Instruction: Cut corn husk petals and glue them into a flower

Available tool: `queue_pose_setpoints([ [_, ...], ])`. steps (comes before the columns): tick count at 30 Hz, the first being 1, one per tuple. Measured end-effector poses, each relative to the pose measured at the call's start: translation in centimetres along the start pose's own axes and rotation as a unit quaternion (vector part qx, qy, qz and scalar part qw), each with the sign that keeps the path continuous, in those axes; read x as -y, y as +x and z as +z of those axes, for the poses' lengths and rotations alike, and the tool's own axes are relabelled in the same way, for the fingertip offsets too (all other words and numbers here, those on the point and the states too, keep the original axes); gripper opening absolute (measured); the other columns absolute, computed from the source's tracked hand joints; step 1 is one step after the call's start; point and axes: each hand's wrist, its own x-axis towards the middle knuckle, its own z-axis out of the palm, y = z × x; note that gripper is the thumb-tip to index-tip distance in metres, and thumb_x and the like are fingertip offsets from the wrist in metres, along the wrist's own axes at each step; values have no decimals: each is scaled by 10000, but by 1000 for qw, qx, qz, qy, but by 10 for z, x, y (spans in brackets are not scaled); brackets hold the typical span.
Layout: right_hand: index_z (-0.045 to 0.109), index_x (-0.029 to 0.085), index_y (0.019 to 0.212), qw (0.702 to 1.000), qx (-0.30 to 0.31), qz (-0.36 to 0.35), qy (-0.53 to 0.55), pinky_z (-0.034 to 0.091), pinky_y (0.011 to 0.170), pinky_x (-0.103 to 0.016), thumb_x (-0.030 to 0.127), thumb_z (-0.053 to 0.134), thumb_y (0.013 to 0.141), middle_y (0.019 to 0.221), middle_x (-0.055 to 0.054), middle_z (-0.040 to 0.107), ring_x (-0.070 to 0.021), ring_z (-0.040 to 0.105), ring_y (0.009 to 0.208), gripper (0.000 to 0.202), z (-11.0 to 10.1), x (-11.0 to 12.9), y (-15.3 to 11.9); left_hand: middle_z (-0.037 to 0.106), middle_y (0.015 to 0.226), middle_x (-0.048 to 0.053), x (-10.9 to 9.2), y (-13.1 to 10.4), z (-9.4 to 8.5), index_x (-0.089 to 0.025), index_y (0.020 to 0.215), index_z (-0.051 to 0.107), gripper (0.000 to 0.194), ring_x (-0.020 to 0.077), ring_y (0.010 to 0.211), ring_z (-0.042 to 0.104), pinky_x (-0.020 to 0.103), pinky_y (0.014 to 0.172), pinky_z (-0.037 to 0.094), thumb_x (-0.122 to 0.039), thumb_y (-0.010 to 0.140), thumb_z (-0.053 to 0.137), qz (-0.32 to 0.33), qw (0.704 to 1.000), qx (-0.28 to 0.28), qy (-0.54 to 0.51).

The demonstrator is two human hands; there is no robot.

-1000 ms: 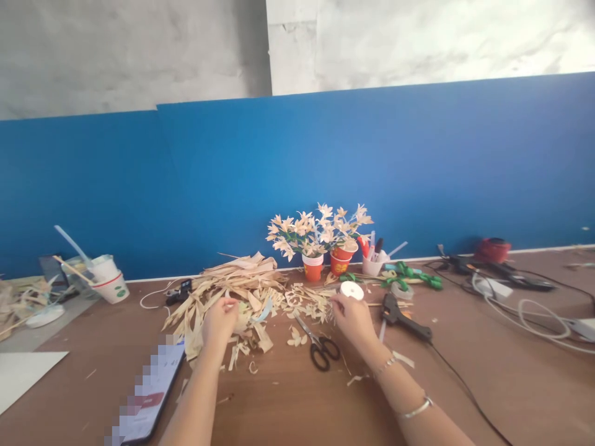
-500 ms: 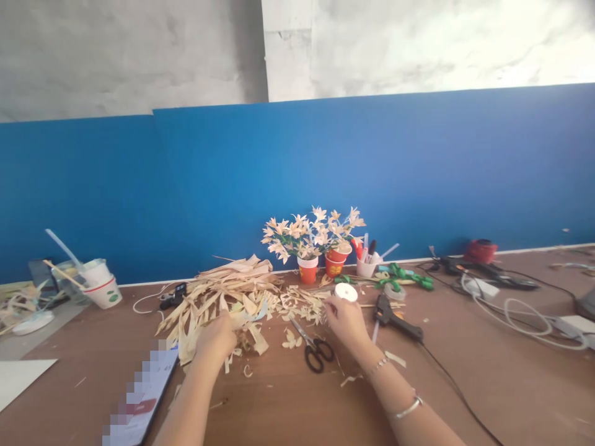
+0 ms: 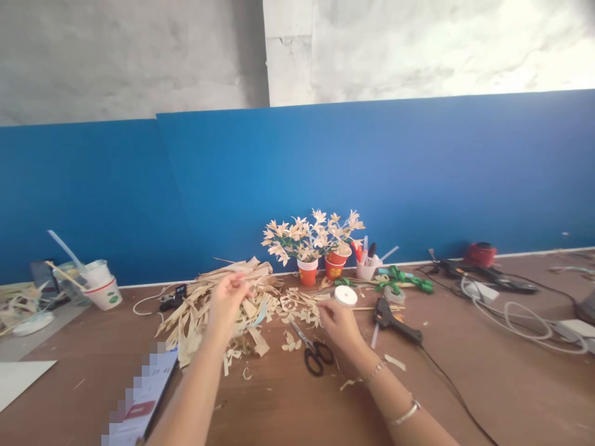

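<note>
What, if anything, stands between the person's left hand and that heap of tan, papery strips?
Nothing visible does. The left hand overlaps the heap of tan, papery strips in this view, with no other object between; whether it touches them is unclear. The black-handled metal scissors lie to the right, out of the way.

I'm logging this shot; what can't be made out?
All in the head view:
Left hand: whether it holds anything, blurred.
Right hand: whether it holds anything, too small.
Phone: part of its screen, hidden by pixelation.
Sheet: left side, cut off by left edge.
</note>
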Motion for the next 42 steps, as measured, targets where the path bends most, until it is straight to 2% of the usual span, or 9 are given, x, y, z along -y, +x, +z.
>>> queue_pose_setpoints([
  [4, 690, 155, 891, 980, 58, 27, 189, 465, 694, -302, 364, 513, 812, 832, -76, 701, -205, 614, 755, 285, 13, 12, -4, 614, 734, 0, 41, -24, 44, -157, 924, 593, 305, 124, 660, 629, 231, 610, 477, -243, 651, 702, -130, 964, 79, -220],
  [9, 688, 164, 818, 931, 95, 65, 346, 446, 580, -267, 479, 633, 728, 716, -37, 656, -166, 571, 647, 332, 24, 23, -9, 613, 744, -8, 65, -51, 69, -159, 912, 604, 306, 98, 653, 621, 186, 565, 439, -238, 646, 733, -209, 925, 157, -277],
  [13, 643, 146, 707, 903, 114, 99, 401, 373, 495, -226, 517, 673, 683, 580, 12, 566, -102, 465, 512, 372, 27, 22, -11, 640, 776, 7, 65, -59, 70, -151, 913, 612, 330, 98, 621, 622, 193, 555, 407, -288, 641, 738, -209, 924, 187, -259],
  [18, 616, 151, 671, 901, 120, 103, 404, 389, 537, -231, 553, 670, 669, 602, 5, 578, -109, 485, 551, 406, 25, 24, -11, 636, 677, 0, 67, -60, 66, -143, 718, 603, 279, 125, 591, 609, 218, 540, 363, -415, 700, 664, -154, 952, 225, -137],
  [22, 608, 169, 691, 898, 152, 95, 401, 409, 531, -241, 579, 644, 682, 610, -1, 591, -126, 522, 558, 412, 23, 29, -12, 631, 595, -1, 70, -60, 65, -152, 664, 586, 286, 132, 579, 553, 236, 561, 356, -430, 700, 642, -104, 958, 254, -85],
  [25, 605, 175, 756, 893, 163, 89, 411, 424, 543, -250, 569, 651, 682, 634, 4, 601, -129, 538, 559, 403, 23, 30, -13, 621, 573, -3, 73, -60, 66, -152, 660, 582, 251, 118, 551, 514, 232, 550, 336, -394, 702, 633, -98, 959, 251, -87],
  [30, 547, 168, 634, 908, 167, 89, 374, 380, 510, -230, 540, 671, 675, 547, 24, 551, -109, 494, 516, 395, 23, 26, -13, 606, 554, -10, 74, -60, 66, -154, 654, 578, 215, 114, 541, 504, 228, 545, 324, -358, 708, 616, -108, 959, 248, -89],
  [35, 544, 161, 613, 912, 158, 102, 364, 358, 506, -226, 562, 692, 631, 535, 26, 545, -97, 466, 501, 427, 23, 25, -12, 590, 560, -18, 71, -60, 65, -154, 641, 579, 201, 111, 542, 505, 232, 556, 330, -342, 690, 632, -112, 958, 249, -93],
  [42, 536, 155, 604, 894, 208, 120, 379, 328, 496, -221, 540, 692, 647, 534, 17, 561, -101, 472, 502, 418, 19, 28, -13, 570, 542, -27, 66, -63, 63, -153, 641, 562, 185, 99, 515, 482, 224, 527, 298, -316, 686, 638, -121, 949, 265, -121],
])
